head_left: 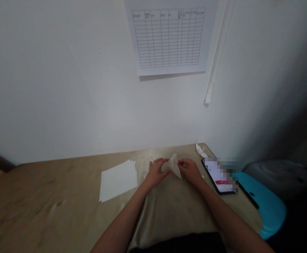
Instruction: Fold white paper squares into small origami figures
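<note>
A small folded piece of white paper (174, 166) is held up between my two hands, just above the cloth-covered table. My left hand (157, 173) pinches its left side between thumb and fingers. From the right, my right hand (190, 171) grips the paper's other edge with its fingertips. One pointed corner of the paper hangs downward. Left of my left hand lies a stack of white sheets (119, 180) with slightly uneven edges.
Beyond my right hand, a folded white paper shape (201, 151) sits near the table's back right corner. A phone or tablet (220, 177) lies at the right. A turquoise stool (270, 205) stands beside the table (71, 203). A printed chart (170, 42) hangs on the wall.
</note>
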### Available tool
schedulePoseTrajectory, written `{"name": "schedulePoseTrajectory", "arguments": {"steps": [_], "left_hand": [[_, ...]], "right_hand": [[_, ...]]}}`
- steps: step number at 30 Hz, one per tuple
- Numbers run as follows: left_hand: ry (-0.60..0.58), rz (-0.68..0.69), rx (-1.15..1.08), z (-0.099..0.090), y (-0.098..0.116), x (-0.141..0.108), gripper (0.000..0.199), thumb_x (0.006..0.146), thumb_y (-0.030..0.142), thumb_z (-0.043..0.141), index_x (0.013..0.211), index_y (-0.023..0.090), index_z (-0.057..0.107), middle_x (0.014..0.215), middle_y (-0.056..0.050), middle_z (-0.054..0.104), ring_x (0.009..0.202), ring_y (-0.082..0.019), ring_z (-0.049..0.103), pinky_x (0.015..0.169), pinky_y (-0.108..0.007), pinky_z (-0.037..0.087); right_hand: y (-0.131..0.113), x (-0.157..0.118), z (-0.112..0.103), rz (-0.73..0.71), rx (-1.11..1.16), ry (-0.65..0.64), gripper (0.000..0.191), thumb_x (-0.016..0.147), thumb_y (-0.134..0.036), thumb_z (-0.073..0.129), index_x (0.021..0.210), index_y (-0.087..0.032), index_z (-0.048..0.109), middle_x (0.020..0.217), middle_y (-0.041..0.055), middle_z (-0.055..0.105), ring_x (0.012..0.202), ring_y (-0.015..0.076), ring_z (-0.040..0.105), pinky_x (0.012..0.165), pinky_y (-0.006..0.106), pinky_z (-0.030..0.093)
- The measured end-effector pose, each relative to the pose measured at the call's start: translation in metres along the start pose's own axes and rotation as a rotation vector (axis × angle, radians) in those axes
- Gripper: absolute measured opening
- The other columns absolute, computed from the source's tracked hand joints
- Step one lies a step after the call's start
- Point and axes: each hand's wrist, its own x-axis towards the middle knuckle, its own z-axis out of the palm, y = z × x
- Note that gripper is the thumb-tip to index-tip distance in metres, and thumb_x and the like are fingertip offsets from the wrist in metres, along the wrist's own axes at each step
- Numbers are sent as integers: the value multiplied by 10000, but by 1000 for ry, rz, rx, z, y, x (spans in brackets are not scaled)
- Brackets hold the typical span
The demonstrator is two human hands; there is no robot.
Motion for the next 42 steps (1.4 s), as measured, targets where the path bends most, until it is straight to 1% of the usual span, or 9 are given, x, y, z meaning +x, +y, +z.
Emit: {"name": "schedulePoseTrajectory", "arguments": {"steps": [3, 8, 12, 15, 20, 24, 29, 33, 42], "left_hand": [[14, 7, 52, -3, -1, 0, 539, 800, 361, 746, 1312, 319, 584, 1366, -60, 603, 1338, -272, 465, 1183, -598, 181], [73, 53, 157, -7, -2, 2, 443, 794, 312, 771, 1215, 376, 649, 1295, -13, 670, 1335, -274, 464, 1176, -649, 27], [137, 91, 188, -6, -4, 3, 376, 798, 329, 770, 1163, 362, 687, 1273, -24, 685, 1321, -276, 476, 1176, -641, 2], [132, 88, 176, -4, -6, 3, 366, 801, 343, 765, 1159, 349, 690, 1238, -32, 703, 1307, -279, 492, 1174, -648, -18], [67, 66, 152, 1, -7, 2, 459, 794, 302, 766, 1233, 357, 643, 1260, -35, 691, 1282, -259, 518, 1178, -653, -21], [57, 56, 157, 4, -7, 3, 436, 796, 275, 755, 1215, 345, 654, 1196, -27, 715, 1240, -242, 547, 1184, -643, -14], [66, 27, 146, 3, -6, 3, 408, 795, 262, 748, 1194, 311, 676, 1160, -41, 717, 1213, -247, 563, 1189, -639, 8], [82, -3, 138, 1, -4, 3, 346, 800, 266, 742, 1140, 310, 703, 1129, -36, 722, 1197, -255, 571, 1180, -653, 31], [103, -26, 139, 0, -4, 4, 245, 804, 283, 738, 1047, 314, 733, 1092, -34, 730, 1164, -258, 585, 1167, -672, 18]], "right_hand": [[1, 1, -1, 64, 70, 24, 245, 798, -332, 601, 926, -203, 766, 936, 78, 755, 900, 245, 674, 878, 398, 510], [-4, 2, -6, 132, 144, 17, 287, 793, -375, 607, 933, -182, 767, 951, 87, 765, 903, 259, 690, 886, 421, 525], [-8, 2, -7, 124, 205, -56, 303, 801, -383, 602, 963, -183, 762, 961, 82, 771, 900, 264, 699, 882, 425, 536], [-5, 1, -2, 119, 234, -79, 298, 791, -375, 608, 977, -187, 744, 980, 81, 767, 901, 257, 700, 878, 418, 544], [2, 0, 5, 137, 268, -39, 319, 772, -345, 613, 1036, -179, 681, 956, 88, 745, 890, 241, 698, 836, 387, 555], [1, -1, 5, 123, 237, -60, 306, 791, -324, 583, 1062, -191, 630, 928, 66, 726, 882, 223, 689, 810, 355, 548], [-2, -2, 4, 6, 60, -24, 179, 812, -275, 557, 954, -198, 636, 925, 60, 697, 919, 219, 641, 895, 374, 493], [-3, -2, 2, -65, -31, -43, 236, 894, -295, 467, 918, -216, 689, 958, 68, 700, 985, 226, 605, 943, 382, 446], [-3, -2, 4, -97, -42, -38, 301, 946, -415, 483, 912, -207, 698, 942, 77, 709, 950, 230, 607, 910, 369, 446]]}}
